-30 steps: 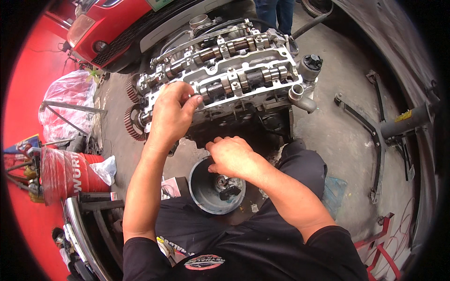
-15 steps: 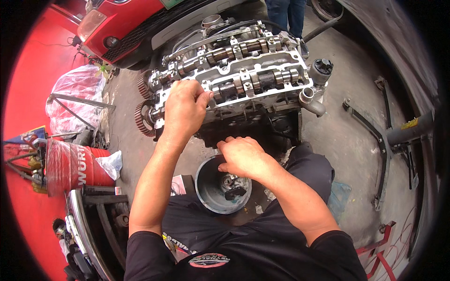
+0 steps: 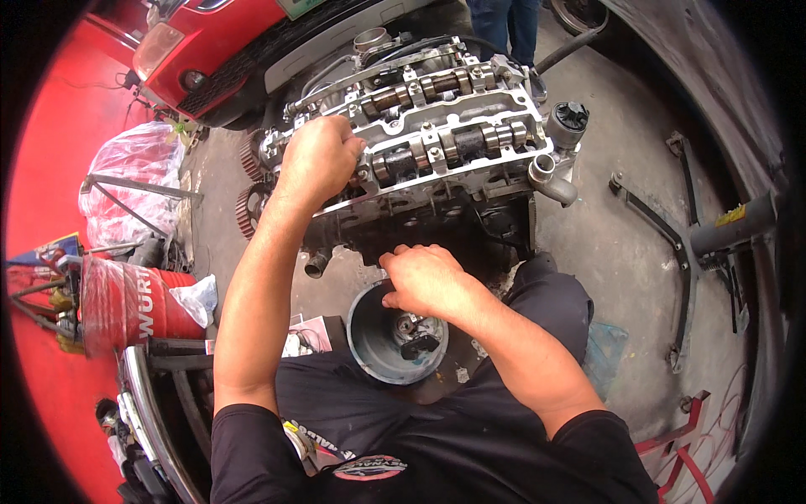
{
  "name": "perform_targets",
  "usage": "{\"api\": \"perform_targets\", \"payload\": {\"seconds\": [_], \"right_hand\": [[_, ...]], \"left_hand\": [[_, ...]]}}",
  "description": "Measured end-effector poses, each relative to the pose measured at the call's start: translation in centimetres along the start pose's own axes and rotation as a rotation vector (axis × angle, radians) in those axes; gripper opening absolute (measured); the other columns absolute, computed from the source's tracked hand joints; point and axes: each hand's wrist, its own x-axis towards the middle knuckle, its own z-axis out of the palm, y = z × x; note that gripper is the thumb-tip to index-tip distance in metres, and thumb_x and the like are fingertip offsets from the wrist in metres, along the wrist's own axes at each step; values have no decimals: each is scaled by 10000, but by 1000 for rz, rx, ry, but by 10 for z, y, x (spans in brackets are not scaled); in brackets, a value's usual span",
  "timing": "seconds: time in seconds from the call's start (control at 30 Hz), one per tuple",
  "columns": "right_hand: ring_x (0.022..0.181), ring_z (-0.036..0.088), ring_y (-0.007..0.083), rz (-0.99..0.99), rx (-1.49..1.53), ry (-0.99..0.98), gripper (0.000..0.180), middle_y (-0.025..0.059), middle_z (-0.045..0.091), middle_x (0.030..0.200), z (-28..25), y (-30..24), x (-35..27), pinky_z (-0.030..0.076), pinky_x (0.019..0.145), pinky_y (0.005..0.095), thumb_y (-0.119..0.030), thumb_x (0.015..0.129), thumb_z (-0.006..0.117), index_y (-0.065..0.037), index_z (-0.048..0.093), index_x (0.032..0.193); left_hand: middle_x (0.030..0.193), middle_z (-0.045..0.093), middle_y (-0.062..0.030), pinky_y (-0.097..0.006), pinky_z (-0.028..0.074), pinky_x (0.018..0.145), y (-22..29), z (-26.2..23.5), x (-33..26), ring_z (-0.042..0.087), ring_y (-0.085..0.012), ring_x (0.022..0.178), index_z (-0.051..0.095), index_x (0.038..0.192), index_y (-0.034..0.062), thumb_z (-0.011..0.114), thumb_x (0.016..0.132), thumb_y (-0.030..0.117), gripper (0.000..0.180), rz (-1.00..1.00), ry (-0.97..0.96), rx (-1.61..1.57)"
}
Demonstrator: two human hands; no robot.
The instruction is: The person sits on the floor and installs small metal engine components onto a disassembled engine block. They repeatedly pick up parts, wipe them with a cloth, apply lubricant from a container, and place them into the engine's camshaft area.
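Black short-sleeved shirt with a chest emblem, dark trousers, 2 bare forearms.

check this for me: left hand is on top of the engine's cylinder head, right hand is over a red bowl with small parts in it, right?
Not quite: the bowl is dark grey, not red, as the head view shows. The rest holds: the left hand rests on the cylinder head, and the right hand hangs over the bowl's rim, with small parts inside.

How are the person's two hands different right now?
The left hand is closed in a fist up on top of the engine; the right hand is lower, fingers spread looser, over the round grey tub. The left arm reaches farther out; the right arm is bent nearer the body. Both hands are bare.
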Motion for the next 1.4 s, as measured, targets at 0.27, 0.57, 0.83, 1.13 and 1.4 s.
{"api": "perform_targets", "payload": {"seconds": [0.27, 0.57, 0.83, 1.13, 1.4], "right_hand": [[1058, 689, 379, -2, 6, -7, 498, 204, 695, 1092, -5, -1, -1, 543, 931, 477, -329, 804, 808, 2, 675, 1152], [1072, 685, 377, 23, 1, -33, 491, 200, 695, 1105, -9, -1, -2, 540, 941, 479, -328, 809, 804, 2, 669, 1147], [1052, 686, 370, 12, -34, 33, 472, 174, 695, 1093, 0, 2, -1, 540, 913, 484, -334, 803, 804, -27, 673, 1137], [1034, 690, 371, 39, -26, 18, 460, 174, 698, 1078, -2, 3, -4, 540, 906, 484, -333, 804, 801, -34, 678, 1131], [1045, 688, 373, 17, -23, 23, 487, 185, 697, 1087, 0, 1, -4, 535, 913, 485, -337, 802, 801, -16, 673, 1146]], "left_hand": [[922, 732, -225, -440, 542, 836, -23, 2, 9, 718, -365, 928, 716, 954, -29, 715, 900, 133, 170, 167, -87, -218], [927, 711, -161, -392, 524, 824, -27, 1, 8, 684, -293, 874, 729, 1024, -3, 729, 888, 97, 169, 362, 12, -74], [819, 663, -121, -443, 506, 741, 1, 30, -57, 616, -329, 818, 655, 792, 27, 815, 838, 235, 267, -13, 302, -113], [824, 653, -151, -414, 498, 717, -1, 44, -65, 636, -301, 781, 669, 887, 5, 801, 860, 154, 201, 18, 437, -234], [811, 652, -119, -403, 498, 686, -10, 51, -59, 633, -261, 745, 676, 913, 10, 780, 882, 140, 170, 149, 459, -102]]}}
